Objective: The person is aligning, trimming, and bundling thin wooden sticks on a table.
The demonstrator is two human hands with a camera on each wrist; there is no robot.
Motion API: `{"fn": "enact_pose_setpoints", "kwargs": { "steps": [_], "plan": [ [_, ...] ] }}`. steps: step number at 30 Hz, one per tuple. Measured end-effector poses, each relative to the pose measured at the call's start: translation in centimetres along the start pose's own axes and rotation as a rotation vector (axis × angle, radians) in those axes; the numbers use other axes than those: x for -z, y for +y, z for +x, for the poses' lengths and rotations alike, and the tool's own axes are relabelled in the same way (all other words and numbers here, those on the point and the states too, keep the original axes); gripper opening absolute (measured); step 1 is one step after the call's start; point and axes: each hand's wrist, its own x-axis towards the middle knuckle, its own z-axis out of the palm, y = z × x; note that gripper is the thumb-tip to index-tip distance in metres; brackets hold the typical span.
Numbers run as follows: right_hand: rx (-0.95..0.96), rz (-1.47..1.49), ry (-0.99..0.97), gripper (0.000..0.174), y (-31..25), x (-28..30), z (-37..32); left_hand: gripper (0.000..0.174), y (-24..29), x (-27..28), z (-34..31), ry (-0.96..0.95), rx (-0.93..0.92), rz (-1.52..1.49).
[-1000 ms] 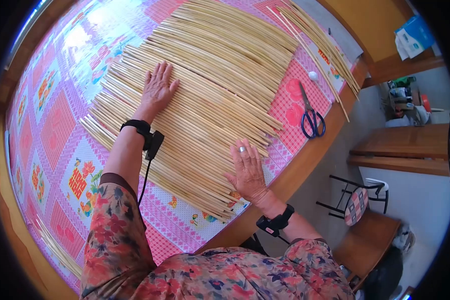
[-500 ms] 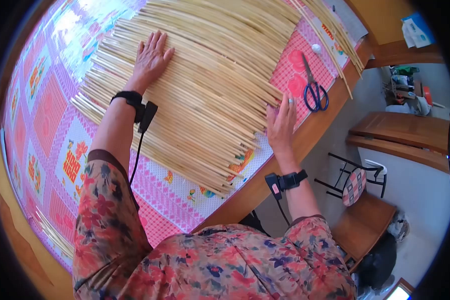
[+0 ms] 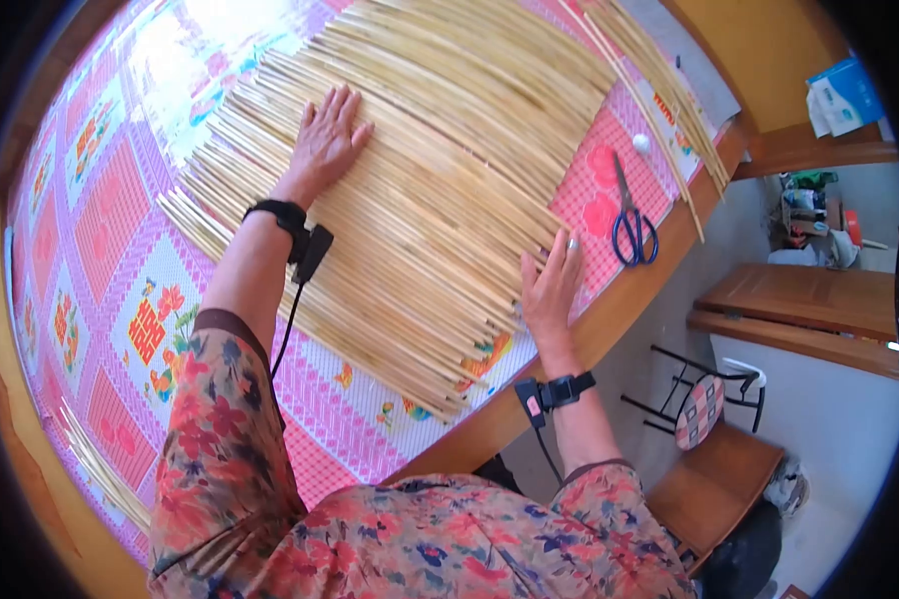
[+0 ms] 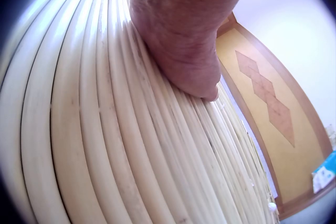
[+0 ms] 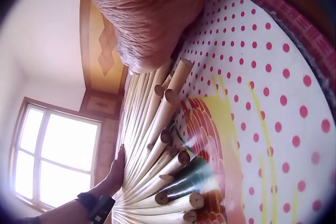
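A wide layer of pale, straw-coloured stalks (image 3: 410, 230) lies side by side across the table. My left hand (image 3: 328, 140) rests palm down on them, toward their left ends, with its fingers extended. In the left wrist view, the heel of that hand (image 4: 181, 40) presses on the stalks. At the right ends of the stalks is my right hand (image 3: 551, 295), its fingers fairly straight and pointing away from me. Seen from the right wrist, the hand (image 5: 147, 24) lies beside the uneven cut ends (image 5: 182, 157); its fingertips are hidden there.
Blue-handled scissors (image 3: 631, 225) lie right of the stalks, near a small white object (image 3: 641, 144). Loose stalks (image 3: 669, 110) lie beyond, at the table's right edge (image 3: 659, 275). A few more sticks (image 3: 100, 464) are at the lower left. A chair (image 3: 704, 404) stands right of the table.
My right hand has lifted off the top of the stalks, turned and shifted outward to their right ends. My left hand stays flat on the stalks; the view has shifted slightly.
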Motion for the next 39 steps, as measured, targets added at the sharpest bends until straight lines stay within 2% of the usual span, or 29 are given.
{"fn": "enact_pose_setpoints", "kwargs": {
  "steps": [6, 7, 8, 9, 10, 13, 16, 23, 28, 39],
  "plan": [
    [-0.021, -0.014, -0.065, 0.065, -0.2, 0.0, -0.2, 0.06, 0.5, 0.7, -0.1, -0.017, 0.019, -0.044],
    [-0.055, -0.036, -0.102, 0.065, 0.3, 0.4, -1.4, 0.06, 2.0, 0.1, -0.5, -0.064, -0.01, -0.114],
    [-0.07, -0.009, -0.125, 0.064, 0.4, -0.4, -1.3, 0.06, 1.0, 1.5, -0.4, -0.067, 0.015, -0.117],
    [-0.088, -0.013, -0.158, 0.064, 0.9, -0.1, -1.6, 0.06, -0.3, 2.7, -0.2, -0.071, 0.054, -0.105],
    [-0.091, -0.12, -0.146, 0.065, 1.9, 2.0, -3.4, 0.059, 1.0, 2.2, -0.2, -0.106, 0.047, -0.135],
    [0.088, -0.081, -0.134, 0.066, -2.2, 1.0, 0.7, 0.061, 0.3, 1.8, -0.7, -0.057, 0.053, -0.102],
    [0.144, -0.114, -0.151, 0.067, -3.7, 0.6, 1.6, 0.062, 0.1, 1.7, -0.5, -0.025, 0.061, -0.098],
    [0.034, -0.19, -0.242, 0.067, -4.0, -1.0, 0.4, 0.062, 0.4, 0.8, -0.8, -0.04, 0.018, -0.12],
    [0.041, -0.2, -0.237, 0.067, -4.1, -1.0, 0.6, 0.062, 0.4, 0.7, -0.7, 0.023, 0.012, -0.127],
    [0.038, -0.196, -0.224, 0.068, -3.9, -1.1, 0.2, 0.063, 0.5, 0.5, -0.9, 0.007, 0.036, -0.154]
  ]
}}
